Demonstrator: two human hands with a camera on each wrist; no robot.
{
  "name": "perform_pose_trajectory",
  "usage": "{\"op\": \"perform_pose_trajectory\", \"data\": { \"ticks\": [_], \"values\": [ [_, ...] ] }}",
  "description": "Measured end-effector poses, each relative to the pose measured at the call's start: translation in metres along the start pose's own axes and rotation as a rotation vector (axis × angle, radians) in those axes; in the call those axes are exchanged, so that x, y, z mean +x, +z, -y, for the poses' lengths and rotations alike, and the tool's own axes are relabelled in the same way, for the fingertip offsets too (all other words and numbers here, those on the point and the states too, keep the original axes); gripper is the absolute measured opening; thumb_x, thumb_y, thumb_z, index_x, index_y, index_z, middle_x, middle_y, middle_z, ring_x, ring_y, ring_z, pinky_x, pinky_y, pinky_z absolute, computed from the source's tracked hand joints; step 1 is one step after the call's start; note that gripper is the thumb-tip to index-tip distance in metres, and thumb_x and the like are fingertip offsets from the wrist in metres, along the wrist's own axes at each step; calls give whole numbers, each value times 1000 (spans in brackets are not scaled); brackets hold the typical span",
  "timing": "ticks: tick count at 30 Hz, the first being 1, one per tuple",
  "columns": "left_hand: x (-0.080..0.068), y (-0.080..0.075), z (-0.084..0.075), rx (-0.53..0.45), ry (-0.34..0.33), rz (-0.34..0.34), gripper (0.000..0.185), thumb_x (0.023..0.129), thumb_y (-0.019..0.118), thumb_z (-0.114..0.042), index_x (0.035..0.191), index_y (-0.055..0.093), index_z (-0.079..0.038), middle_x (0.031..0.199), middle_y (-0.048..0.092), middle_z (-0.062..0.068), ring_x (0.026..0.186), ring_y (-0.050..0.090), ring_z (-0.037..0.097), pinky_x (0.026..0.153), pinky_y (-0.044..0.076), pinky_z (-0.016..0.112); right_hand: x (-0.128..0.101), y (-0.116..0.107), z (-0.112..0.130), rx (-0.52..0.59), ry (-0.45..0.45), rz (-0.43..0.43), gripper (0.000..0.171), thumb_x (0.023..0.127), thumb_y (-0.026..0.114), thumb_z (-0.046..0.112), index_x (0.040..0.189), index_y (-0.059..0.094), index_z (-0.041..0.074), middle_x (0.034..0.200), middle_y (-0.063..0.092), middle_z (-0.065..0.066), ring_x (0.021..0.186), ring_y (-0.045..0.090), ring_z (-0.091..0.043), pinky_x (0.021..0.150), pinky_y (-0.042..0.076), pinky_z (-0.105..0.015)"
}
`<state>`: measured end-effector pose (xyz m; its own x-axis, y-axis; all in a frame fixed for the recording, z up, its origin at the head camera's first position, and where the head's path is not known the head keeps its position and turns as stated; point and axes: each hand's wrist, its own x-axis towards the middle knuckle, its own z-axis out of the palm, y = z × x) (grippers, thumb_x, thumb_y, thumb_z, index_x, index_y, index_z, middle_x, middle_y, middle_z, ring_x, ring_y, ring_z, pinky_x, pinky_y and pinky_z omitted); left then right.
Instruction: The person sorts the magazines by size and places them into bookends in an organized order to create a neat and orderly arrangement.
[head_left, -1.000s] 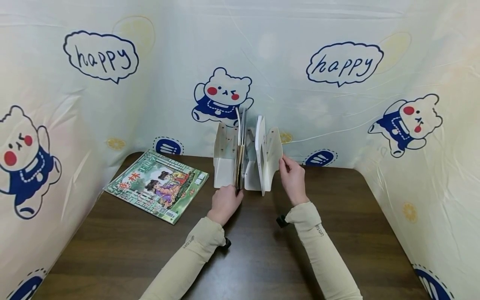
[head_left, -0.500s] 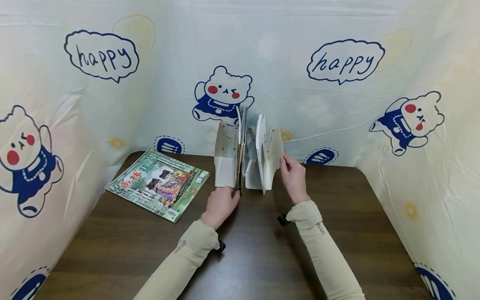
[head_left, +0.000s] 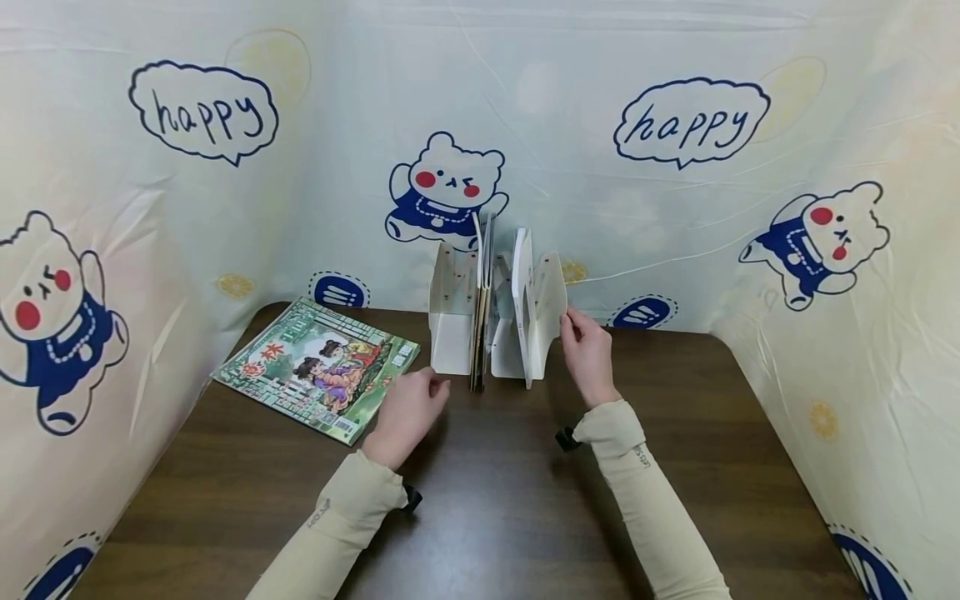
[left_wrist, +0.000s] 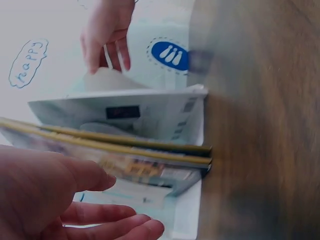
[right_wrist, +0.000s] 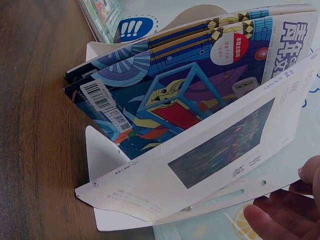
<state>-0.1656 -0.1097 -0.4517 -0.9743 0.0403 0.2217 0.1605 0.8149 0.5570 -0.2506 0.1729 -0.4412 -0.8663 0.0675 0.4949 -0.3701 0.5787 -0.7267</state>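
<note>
A white book rack [head_left: 452, 343] stands near the table's back edge. Dark-edged magazines [right_wrist: 185, 92] with colourful covers stand upright in one section. A white-covered magazine [right_wrist: 145, 182] leans in the section beside them. My left hand [head_left: 407, 414] hovers in front of the rack's left end with nothing in it. In the left wrist view its thumb and fingers [left_wrist: 100, 215] are apart, near the dark-edged magazines. My right hand [head_left: 588, 360] pinches the edge of the rack's right side panel. A green illustrated magazine [head_left: 322, 371] lies flat to the left, close to my left hand.
Everything stands on a dark brown wooden table [head_left: 495, 508]. A pale curtain [head_left: 570, 108] with bear prints and "happy" clouds hangs around the back and both sides, just behind the rack.
My left hand has let go of the lower front edge of the dark-edged magazines and moved left, towards the flat magazine. My right hand has stayed on the rack's side panel.
</note>
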Motion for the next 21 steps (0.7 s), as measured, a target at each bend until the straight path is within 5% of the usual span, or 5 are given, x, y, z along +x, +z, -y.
{"op": "perform_pose_trajectory", "data": {
  "ticks": [10,21],
  "values": [
    [-3,-29,23,-8,-82,-15,23,99,69,-20,98,73,3,77,68,11,62,56,22,55,48,36,0,0,0,-2,-6,-7,31,107,59,14,132,70,-1,85,70,-16,69,62,-25,58,48,-24],
    [-8,-52,55,40,-138,-47,32,101,63,-25,110,71,5,98,73,24,82,69,40,68,55,56,0,-1,2,0,1,-3,31,107,59,14,133,69,0,85,70,-15,68,61,-24,58,48,-25]
  ]
}}
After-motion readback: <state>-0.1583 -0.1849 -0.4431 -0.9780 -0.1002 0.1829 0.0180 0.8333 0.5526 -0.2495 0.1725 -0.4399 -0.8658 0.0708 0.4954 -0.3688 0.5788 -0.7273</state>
